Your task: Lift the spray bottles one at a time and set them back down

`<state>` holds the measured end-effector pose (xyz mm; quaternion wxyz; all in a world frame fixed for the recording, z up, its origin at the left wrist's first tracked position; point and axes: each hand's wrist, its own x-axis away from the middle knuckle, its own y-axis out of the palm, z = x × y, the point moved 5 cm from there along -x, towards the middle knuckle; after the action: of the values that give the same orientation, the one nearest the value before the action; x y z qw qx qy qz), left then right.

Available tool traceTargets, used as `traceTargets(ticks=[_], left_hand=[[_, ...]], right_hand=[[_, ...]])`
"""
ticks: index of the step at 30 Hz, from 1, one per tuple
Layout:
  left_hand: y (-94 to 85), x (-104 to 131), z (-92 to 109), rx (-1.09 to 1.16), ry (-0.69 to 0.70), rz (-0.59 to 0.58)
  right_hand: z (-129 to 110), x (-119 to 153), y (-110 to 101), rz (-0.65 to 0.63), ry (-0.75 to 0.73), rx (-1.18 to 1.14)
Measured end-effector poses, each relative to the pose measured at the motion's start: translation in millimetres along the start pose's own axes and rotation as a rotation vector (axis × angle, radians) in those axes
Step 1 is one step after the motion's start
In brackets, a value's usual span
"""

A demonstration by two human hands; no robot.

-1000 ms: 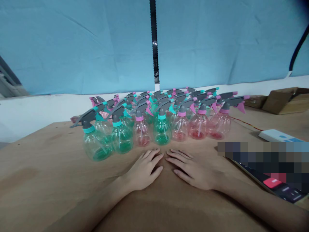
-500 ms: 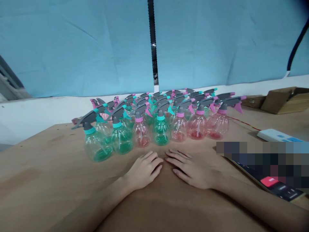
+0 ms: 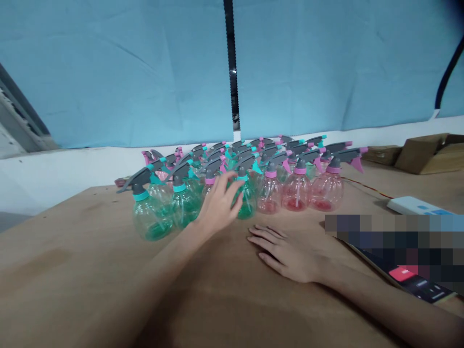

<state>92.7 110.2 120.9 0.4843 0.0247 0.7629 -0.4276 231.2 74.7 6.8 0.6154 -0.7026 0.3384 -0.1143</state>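
Note:
My left hand is raised in front of the middle of the front row, its fingers apart and curved. It is nearest to a green spray bottle with a teal collar and partly covers a pink spray bottle; I cannot tell whether it touches either. Flat on the tabletop lies my right hand, fingers spread and holding nothing. Just beyond it stand more pink bottles, one of them a pink-collared spray bottle. Another green spray bottle is at the row's left end.
Several more spray bottles with grey trigger heads crowd behind the front row. To the right are a white device, a partly blurred phone-like screen and an open cardboard box. A blue sheet hangs behind the wooden table.
My left hand has lifted off the tabletop and moved forward to the front bottles, its fingers opening. The right hand stays where it was. The view has shifted slightly.

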Motion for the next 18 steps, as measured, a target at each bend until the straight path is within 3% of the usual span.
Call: traceTargets(ticks=[3,6,8,11,18], left_hand=[[5.3,-41,-13,0.032,-0.135,-0.003],[18.4,-61,-21,0.036,-0.307,-0.174],[23.0,-63,-22,0.016,-0.359,-0.253],[19.7,-59,-19,0.035,-0.339,-0.248],[-14.3,-40,-12,0.166,-0.413,-0.193]], right_hand=[[-2,0,-3,0.01,-0.004,-0.011],[-4,-1,-6,0.021,-0.001,-0.001],[-2,-2,-9,0.046,0.052,0.014],[8,-3,-11,0.111,0.2,0.05],[23,-1,-7,0.185,0.301,0.06]])
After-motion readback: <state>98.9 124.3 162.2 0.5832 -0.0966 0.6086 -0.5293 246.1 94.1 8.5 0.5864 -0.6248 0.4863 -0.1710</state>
